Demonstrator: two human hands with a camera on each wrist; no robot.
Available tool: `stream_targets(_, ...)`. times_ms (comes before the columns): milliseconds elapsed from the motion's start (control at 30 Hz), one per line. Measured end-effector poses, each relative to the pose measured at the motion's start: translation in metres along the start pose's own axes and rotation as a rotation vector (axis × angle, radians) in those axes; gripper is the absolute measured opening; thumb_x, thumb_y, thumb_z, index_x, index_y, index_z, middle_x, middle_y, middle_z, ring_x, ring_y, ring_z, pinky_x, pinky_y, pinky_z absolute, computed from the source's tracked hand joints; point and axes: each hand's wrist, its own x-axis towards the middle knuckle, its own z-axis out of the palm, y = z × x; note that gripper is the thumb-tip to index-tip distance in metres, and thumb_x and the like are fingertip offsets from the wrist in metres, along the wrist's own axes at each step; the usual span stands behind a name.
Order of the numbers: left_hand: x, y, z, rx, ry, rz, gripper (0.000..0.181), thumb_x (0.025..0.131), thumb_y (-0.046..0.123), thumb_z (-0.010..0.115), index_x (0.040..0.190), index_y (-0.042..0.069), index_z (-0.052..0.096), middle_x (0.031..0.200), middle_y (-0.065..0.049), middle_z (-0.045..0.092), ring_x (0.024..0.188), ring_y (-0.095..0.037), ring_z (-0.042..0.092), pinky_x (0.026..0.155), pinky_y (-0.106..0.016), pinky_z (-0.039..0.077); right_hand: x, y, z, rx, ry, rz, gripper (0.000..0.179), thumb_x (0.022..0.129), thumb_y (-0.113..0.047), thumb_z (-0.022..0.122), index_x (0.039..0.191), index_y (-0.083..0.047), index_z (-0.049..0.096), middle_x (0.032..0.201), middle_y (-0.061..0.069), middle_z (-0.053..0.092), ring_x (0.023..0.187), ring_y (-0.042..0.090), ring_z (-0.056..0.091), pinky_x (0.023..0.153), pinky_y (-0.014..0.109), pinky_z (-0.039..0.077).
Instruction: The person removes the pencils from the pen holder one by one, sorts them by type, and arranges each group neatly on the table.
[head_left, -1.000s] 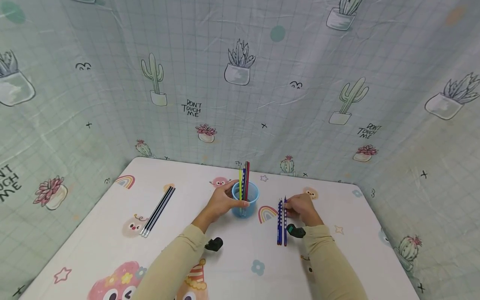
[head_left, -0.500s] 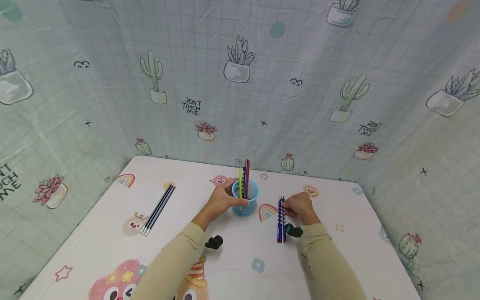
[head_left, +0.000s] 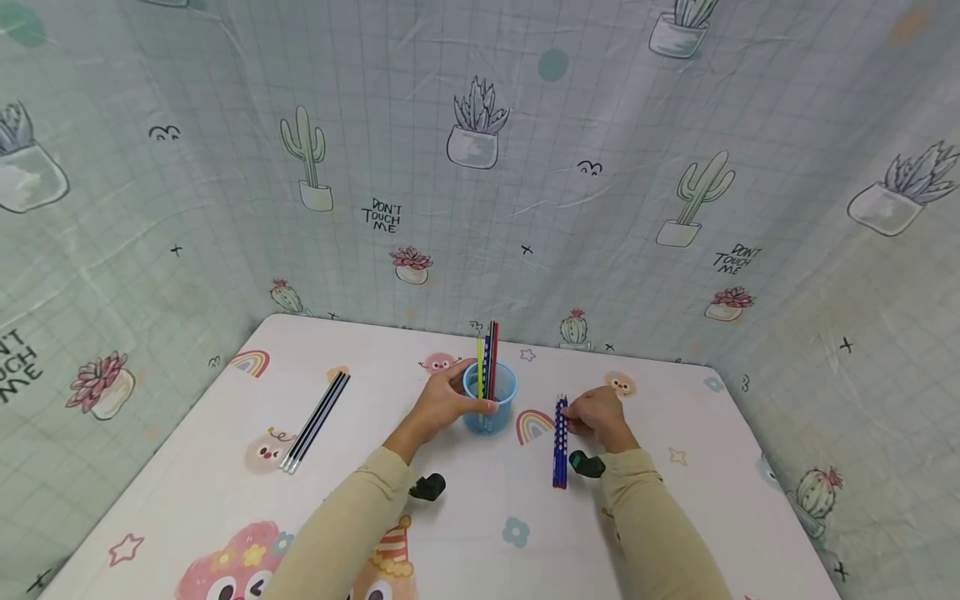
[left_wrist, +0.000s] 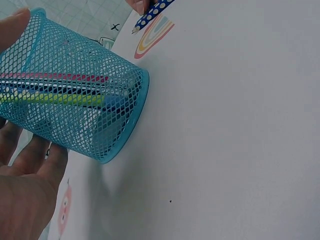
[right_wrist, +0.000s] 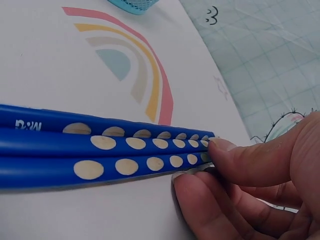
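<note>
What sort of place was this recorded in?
Probably a makeshift filming booth, though the wider room is out of view: a cactus-print sheet hangs behind and on both sides of a cartoon-printed white table, and dark wrist cameras are worn on both arms.

Draped booth: cactus-print cloth (head_left: 480, 208) round 3 sides of the table (head_left: 480, 500).

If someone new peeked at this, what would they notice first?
Probably the blue mesh cup, just below the head view's middle, held by the left hand, with bright pencils inside. Next, the blue dotted pencils to its right, pinched by the right hand, and the cactus-print cloth behind the table.
</note>
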Motion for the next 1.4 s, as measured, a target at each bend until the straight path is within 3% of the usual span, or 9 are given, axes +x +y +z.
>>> stream_targets(300, 0.003, -0.001, -0.002, 0.010, -0.029, -0.006, 0.091, 0.071, 0.022, 0.089, 0.149, 0.016, 0.042, 0.142, -0.008, 0.058, 0.133, -0.027, 0.054, 0.112, -0.046, 0.043, -0.003, 0.000, -0.002, 0.033, 0.027, -0.072, 0.019, 0.084, -0.007, 0.072, 0.100, 0.003, 0.071, 0.079, 0.011, 0.070, 0.060, 0.016, 0.064, 0.056, 0.028, 0.056)
stream_targets(567, 0.001, -0.002, -0.001, -0.008, -0.009, 0.017, 0.088, 0.068, 0.027, 0.091, 0.145, 0.022, 0.048, 0.137, -0.003, 0.062, 0.132, -0.024, 0.056, 0.113, -0.045, 0.043, -0.006, -0.010, 0.002, 0.083, 0.014, -0.126, 0.029, 0.086, -0.015, 0.075, 0.110, -0.001, 0.068, 0.095, 0.013, 0.071, 0.069, 0.018, 0.067, 0.065, 0.029, 0.060)
stream_targets(933, 0.001, -0.003, -0.001, 0.000, -0.007, 0.003, 0.094, 0.062, 0.037, 0.093, 0.144, 0.027, 0.049, 0.136, 0.002, 0.062, 0.130, -0.021, 0.057, 0.111, -0.043, 0.044, -0.014, -0.029, 0.020, 0.143, -0.149, -0.278, 0.046, 0.086, -0.014, 0.075, 0.128, -0.001, 0.060, 0.114, 0.018, 0.068, 0.100, 0.033, 0.071, 0.085, 0.038, 0.061)
stream_targets(1167, -0.001, -0.002, 0.000, 0.007, -0.013, 0.002, 0.092, 0.063, 0.038, 0.093, 0.144, 0.026, 0.049, 0.134, 0.001, 0.063, 0.126, -0.020, 0.059, 0.109, -0.043, 0.047, -0.018, -0.034, 0.032, 0.071, -0.255, -0.377, 0.056, 0.081, -0.015, 0.079, 0.133, -0.008, 0.059, 0.128, 0.018, 0.064, 0.104, 0.026, 0.069, 0.086, 0.038, 0.060)
stream_targets(1400, -0.001, -0.002, 0.000, 0.010, -0.017, 0.010, 0.087, 0.065, 0.038, 0.092, 0.142, 0.029, 0.051, 0.131, 0.003, 0.065, 0.123, -0.020, 0.061, 0.107, -0.043, 0.049, -0.027, -0.042, 0.047, 0.037, -0.398, -0.555, 0.067, 0.077, -0.007, 0.080, 0.139, -0.009, 0.053, 0.133, 0.018, 0.061, 0.117, 0.037, 0.061, 0.093, 0.042, 0.057)
